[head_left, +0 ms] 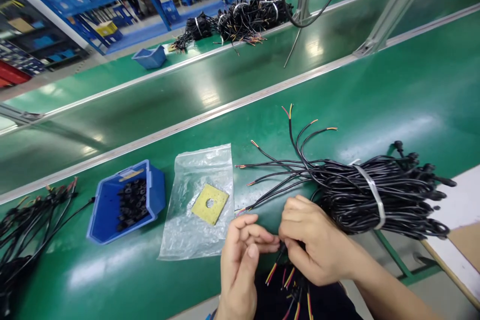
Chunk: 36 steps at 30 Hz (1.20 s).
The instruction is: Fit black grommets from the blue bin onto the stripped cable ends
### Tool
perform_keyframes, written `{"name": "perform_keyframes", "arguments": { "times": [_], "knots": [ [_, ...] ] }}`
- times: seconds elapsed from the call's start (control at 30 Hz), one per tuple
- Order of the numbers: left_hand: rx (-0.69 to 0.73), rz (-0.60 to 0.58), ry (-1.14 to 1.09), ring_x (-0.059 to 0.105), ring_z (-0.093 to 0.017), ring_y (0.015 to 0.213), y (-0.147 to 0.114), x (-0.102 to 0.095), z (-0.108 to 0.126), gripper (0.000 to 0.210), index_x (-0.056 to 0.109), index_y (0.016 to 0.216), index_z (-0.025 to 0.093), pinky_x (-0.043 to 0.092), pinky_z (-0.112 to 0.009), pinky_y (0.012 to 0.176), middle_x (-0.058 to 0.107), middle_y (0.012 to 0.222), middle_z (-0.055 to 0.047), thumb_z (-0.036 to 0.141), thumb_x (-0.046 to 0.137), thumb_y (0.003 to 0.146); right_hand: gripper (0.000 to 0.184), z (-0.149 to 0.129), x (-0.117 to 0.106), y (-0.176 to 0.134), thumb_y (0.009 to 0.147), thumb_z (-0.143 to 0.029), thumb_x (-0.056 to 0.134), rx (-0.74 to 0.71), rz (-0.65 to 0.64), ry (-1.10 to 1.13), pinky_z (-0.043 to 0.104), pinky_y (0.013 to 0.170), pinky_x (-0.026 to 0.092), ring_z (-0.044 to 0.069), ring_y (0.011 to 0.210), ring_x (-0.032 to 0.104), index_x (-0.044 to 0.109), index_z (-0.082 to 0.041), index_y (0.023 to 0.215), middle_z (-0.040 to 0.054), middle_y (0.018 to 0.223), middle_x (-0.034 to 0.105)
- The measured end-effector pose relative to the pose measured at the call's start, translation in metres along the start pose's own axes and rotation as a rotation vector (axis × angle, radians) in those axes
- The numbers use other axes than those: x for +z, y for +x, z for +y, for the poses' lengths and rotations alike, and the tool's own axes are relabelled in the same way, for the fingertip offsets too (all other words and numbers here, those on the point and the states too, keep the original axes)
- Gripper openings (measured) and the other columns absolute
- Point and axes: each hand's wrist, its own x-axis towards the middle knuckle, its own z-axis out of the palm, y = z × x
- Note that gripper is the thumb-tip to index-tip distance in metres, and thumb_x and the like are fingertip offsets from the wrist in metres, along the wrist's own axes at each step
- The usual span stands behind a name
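My right hand (pixel 315 242) is closed in a pinch on a black cable (pixel 282 249) whose end is mostly hidden behind the fingers. My left hand (pixel 240 262) is loosely cupped beside it, thumb apart from the fingers, its fingertips close to the right ones; nothing shows in its grip. Below both hands, several cable ends with bare red and yellow wires (pixel 289 278) hang over a dark lap. Just beyond the right hand lies a tied bundle of black cables (pixel 352 190), its wire ends fanned out to the left.
On the green bench, a yellow sponge (pixel 201 206) with a hole rests on a clear plastic bag (pixel 178 232). Left of it, a blue bin (pixel 105 210) holds small black parts (pixel 133 202). More cables (pixel 33 225) lie far left. Cable bundles (pixel 258 15) and a small blue bin (pixel 150 57) sit behind.
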Motion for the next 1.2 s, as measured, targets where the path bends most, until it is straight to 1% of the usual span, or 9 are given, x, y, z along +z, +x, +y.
{"name": "perform_keyframes", "arguments": {
  "times": [0.23, 0.37, 0.47, 0.57, 0.7, 0.8, 0.87, 1.0, 1.2],
  "knots": [
    [-0.023, -0.009, 0.028, 0.073, -0.020, 0.085, 0.005, -0.003, -0.005, 0.023, 0.063, 0.120, 0.026, 0.062, -0.030, 0.079, 0.073, 0.092, -0.003, 0.035, 0.060, 0.099, 0.016, 0.006, 0.005, 0.002, 0.079, -0.012, 0.043, -0.017, 0.042, -0.041, 0.033, 0.064, 0.029, 0.016, 0.068, 0.040, 0.047, -0.019, 0.065, -0.0002, 0.063, 0.046],
    [-0.051, 0.048, 0.130, 0.072, -0.021, 0.096, 0.011, -0.001, 0.000, 0.023, 0.072, 0.107, 0.022, 0.057, -0.027, 0.086, 0.076, 0.099, -0.006, 0.040, 0.070, 0.093, 0.017, -0.005, 0.005, 0.001, 0.085, -0.010, 0.042, -0.042, 0.114, -0.065, 0.034, 0.066, 0.040, 0.019, 0.075, 0.049, 0.056, -0.018, 0.078, 0.0040, 0.075, 0.055],
    [-0.208, -0.069, 0.226, 0.068, -0.028, 0.113, 0.019, -0.001, 0.016, 0.039, 0.074, 0.116, 0.024, 0.051, -0.037, 0.100, 0.074, 0.123, -0.010, 0.051, 0.069, 0.090, 0.027, -0.031, -0.016, -0.007, 0.088, -0.004, 0.042, -0.085, 0.123, -0.058, 0.033, 0.083, 0.052, 0.020, 0.093, 0.058, 0.061, -0.016, 0.103, 0.0086, 0.097, 0.064],
    [-0.384, -0.213, 0.300, 0.062, -0.032, 0.124, 0.032, 0.006, 0.033, 0.050, 0.072, 0.127, 0.025, 0.041, -0.047, 0.111, 0.068, 0.139, -0.011, 0.057, 0.066, 0.089, 0.031, -0.047, -0.058, -0.020, 0.089, 0.000, 0.046, -0.172, 0.136, -0.135, 0.025, 0.088, 0.054, 0.016, 0.098, 0.063, 0.060, -0.019, 0.109, 0.0053, 0.098, 0.069],
    [-0.511, -0.264, 0.169, 0.067, -0.032, 0.113, 0.060, 0.037, 0.040, 0.045, 0.079, 0.111, 0.020, 0.042, -0.047, 0.107, 0.078, 0.118, -0.012, 0.047, 0.083, 0.075, 0.049, -0.012, -0.133, -0.028, 0.086, -0.025, 0.068, -0.102, 0.014, -0.408, 0.040, 0.098, 0.056, 0.027, 0.117, 0.064, 0.056, -0.021, 0.133, 0.0117, 0.127, 0.066],
    [-0.575, -0.144, -0.049, 0.070, -0.024, 0.091, 0.084, 0.068, 0.036, 0.020, 0.079, 0.081, 0.016, 0.047, -0.039, 0.097, 0.080, 0.091, -0.009, 0.029, 0.088, 0.069, 0.102, 0.037, -0.179, -0.021, 0.056, -0.050, 0.092, 0.238, -0.220, -0.448, 0.056, 0.108, 0.048, 0.043, 0.132, 0.053, 0.052, -0.017, 0.144, 0.0186, 0.144, 0.056],
    [-0.567, -0.116, -0.121, 0.070, -0.020, 0.081, 0.098, 0.087, 0.032, 0.010, 0.077, 0.074, 0.014, 0.049, -0.033, 0.092, 0.079, 0.081, -0.009, 0.023, 0.082, 0.074, 0.123, 0.061, -0.196, -0.015, 0.041, -0.055, 0.096, 0.447, -0.401, -0.341, 0.055, 0.112, 0.043, 0.045, 0.135, 0.050, 0.050, -0.015, 0.148, 0.0196, 0.149, 0.052],
    [-0.537, -0.083, -0.150, 0.067, -0.016, 0.066, 0.114, 0.114, 0.024, 0.011, 0.075, 0.069, 0.010, 0.050, -0.027, 0.076, 0.076, 0.068, -0.008, 0.018, 0.078, 0.077, 0.125, 0.074, -0.196, -0.017, 0.038, -0.058, 0.094, 0.471, -0.550, -0.016, 0.046, 0.113, 0.042, 0.040, 0.131, 0.054, 0.048, -0.016, 0.147, 0.0148, 0.143, 0.058],
    [-0.492, -0.009, -0.167, 0.055, -0.013, 0.044, 0.128, 0.150, 0.020, 0.029, 0.061, 0.054, 0.014, 0.045, -0.026, 0.053, 0.062, 0.048, 0.000, 0.012, 0.087, 0.066, 0.089, 0.045, -0.178, -0.049, 0.053, -0.040, 0.083, 0.297, -0.351, -0.124, 0.043, 0.097, 0.052, 0.032, 0.108, 0.064, 0.054, -0.017, 0.134, 0.0116, 0.120, 0.062]
  ]
}}
